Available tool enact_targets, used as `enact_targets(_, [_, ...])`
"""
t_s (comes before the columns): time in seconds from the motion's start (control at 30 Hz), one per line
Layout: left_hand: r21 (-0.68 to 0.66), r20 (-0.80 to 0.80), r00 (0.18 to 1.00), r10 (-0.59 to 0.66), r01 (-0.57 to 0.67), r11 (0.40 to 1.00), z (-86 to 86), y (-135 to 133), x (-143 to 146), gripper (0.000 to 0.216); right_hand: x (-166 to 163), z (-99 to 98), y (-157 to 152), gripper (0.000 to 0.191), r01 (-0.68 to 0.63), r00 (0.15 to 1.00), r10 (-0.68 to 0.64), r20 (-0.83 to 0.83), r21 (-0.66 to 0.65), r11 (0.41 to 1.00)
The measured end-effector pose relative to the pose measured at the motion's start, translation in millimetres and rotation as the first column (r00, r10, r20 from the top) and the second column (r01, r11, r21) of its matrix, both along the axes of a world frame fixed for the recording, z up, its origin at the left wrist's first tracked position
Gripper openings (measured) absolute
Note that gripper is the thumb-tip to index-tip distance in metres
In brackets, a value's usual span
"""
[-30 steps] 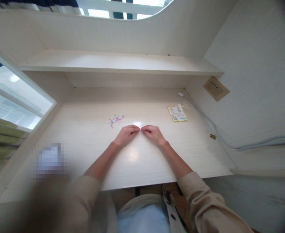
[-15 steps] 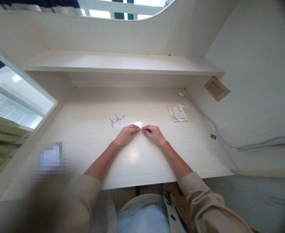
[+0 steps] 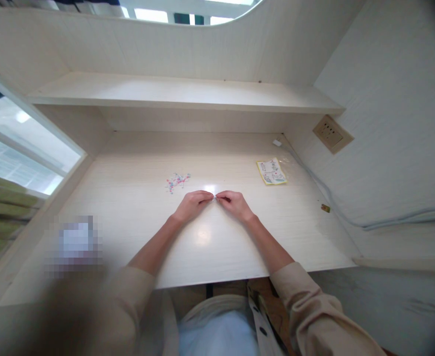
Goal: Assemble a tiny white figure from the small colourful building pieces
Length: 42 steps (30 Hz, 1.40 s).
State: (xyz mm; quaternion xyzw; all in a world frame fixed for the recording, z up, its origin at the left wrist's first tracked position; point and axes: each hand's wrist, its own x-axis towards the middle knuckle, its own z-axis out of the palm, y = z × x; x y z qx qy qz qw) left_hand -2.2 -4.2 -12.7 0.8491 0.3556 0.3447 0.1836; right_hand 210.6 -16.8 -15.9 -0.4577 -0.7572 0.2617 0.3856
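Note:
My left hand (image 3: 191, 205) and my right hand (image 3: 234, 204) rest on the pale wooden desk (image 3: 136, 222), fingertips pinched and meeting at the middle. Whatever sits between the fingertips is too small to make out. A small heap of pink, blue and white beads (image 3: 176, 181) lies on the desk just beyond and left of my left hand. A yellow-edged printed packet (image 3: 271, 172) lies further right, beyond my right hand.
A shelf (image 3: 180, 93) runs above the desk's back. A wall socket (image 3: 332, 133) sits on the right wall, and a pale cable (image 3: 351, 217) runs along the right edge. A small brown item (image 3: 325, 208) lies by the cable. A window is at the left.

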Motion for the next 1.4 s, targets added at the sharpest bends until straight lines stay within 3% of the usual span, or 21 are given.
enact_targets(0.27, [-0.192,0.095,0.989,0.111,-0.092,0.977,0.1,0.4,-0.2,0.023,0.7,1.8,0.2,0.016,0.013,1.000,-0.013,0.006,0.002,1.000])
enact_targets(0.4, [-0.219,0.114,0.986,0.119,-0.092,0.971,-1.2,-0.1,1.1,0.023,0.8,1.5,0.4,0.017,0.006,1.000,-0.006,0.003,0.005,1.000])
enact_targets(0.87, [-0.073,0.016,1.000,0.003,-0.002,0.997,5.5,-0.9,0.6,0.021,2.6,3.0,-0.7,0.017,-0.003,1.000,0.001,0.031,0.038,0.999])
enact_targets(1.1, [0.050,-0.051,0.999,-0.019,0.022,0.999,2.0,-4.2,1.0,0.025,2.6,5.0,-3.4,0.018,-0.044,0.992,0.032,0.121,0.105,0.994])
enact_targets(1.4, [0.078,-0.066,0.997,-0.047,0.052,0.996,6.8,-5.7,1.7,0.025,3.5,2.2,-1.9,0.023,-0.127,0.961,0.057,0.270,0.250,0.960])
